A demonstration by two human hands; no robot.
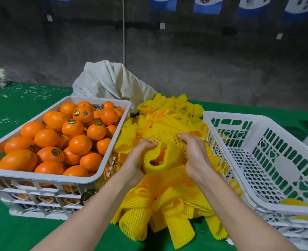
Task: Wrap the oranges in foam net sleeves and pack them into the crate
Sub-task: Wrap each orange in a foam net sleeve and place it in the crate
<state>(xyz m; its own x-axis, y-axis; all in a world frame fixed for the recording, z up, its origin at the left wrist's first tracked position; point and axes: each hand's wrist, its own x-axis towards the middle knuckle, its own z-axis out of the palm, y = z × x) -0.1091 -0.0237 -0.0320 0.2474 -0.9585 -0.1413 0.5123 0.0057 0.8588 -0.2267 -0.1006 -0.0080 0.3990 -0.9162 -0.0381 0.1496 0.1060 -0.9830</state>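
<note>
Between both hands (167,156), orange (159,156) peeks through stretched yellow foam sleeve (166,151).

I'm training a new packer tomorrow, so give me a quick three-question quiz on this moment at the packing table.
1. Multiple choice: what do the left hand and right hand hold between them?
A) a bare orange
B) a yellow foam net sleeve with an orange inside
C) a crate lid
2. True or false: the right crate is filled to the rim with wrapped oranges.
3. Fill in: the loose sleeves lie in a pile ___ the crate of bare oranges and the right crate.

Key: 1 B; 2 false; 3 between.
</note>
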